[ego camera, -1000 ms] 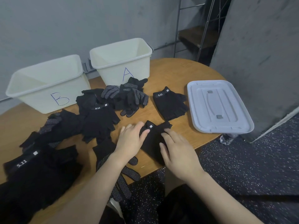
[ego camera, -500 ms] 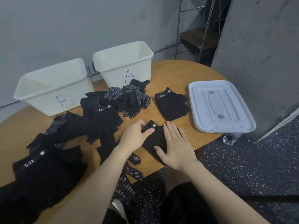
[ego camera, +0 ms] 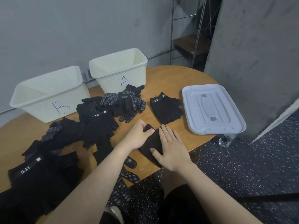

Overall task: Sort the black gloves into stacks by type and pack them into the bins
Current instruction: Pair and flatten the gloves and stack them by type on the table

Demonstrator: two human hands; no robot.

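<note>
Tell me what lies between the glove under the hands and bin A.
The pile of dotted gloves lies right against the front of bin A, between it and the folded glove that both hands hold. Lifting over it would clear it.

One view only, head-worn, wide-angle. Looks forward and steeply down over a round wooden table (ego camera: 169, 81) from its near edge; both forearms enter from 6 o'clock. Table fills the middle and left. Bins (ego camera: 119, 70) sit far, toward 11 to 12 o'clock, against a grey wall (ego camera: 80, 29). Lid (ego camera: 212, 109) lies near 2 o'clock. Speckled floor (ego camera: 250, 167) shows at 4 o'clock, a concrete pillar (ego camera: 258, 54) at 1 to 2. Close range: hands near frame centre. Straight lines bow toward the edges. No second view to overlap.
</note>
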